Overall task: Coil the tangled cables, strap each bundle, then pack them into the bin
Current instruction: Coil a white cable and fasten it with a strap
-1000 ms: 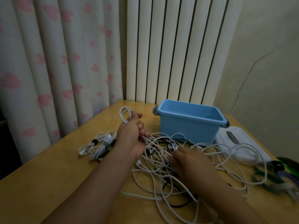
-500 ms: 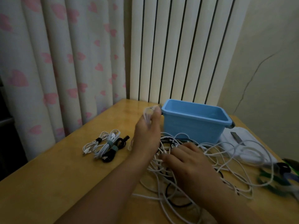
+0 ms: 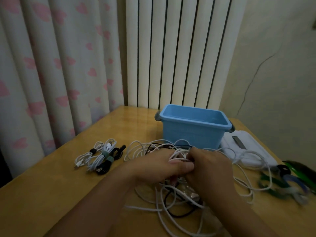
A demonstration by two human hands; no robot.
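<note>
Wood table [image 3: 51, 194] in dim corner; heart-print curtain [image 3: 56, 69], ribbed radiator [image 3: 179, 53], cracked wall [image 3: 273, 74].

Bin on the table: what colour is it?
Light blue, with grey handles at its ends; the bin shows clearly in the head view.

home room, heart-print curtain [image 3: 51, 74], white column radiator [image 3: 179, 52], cracked wall [image 3: 266, 65], wooden table [image 3: 42, 194]
</note>
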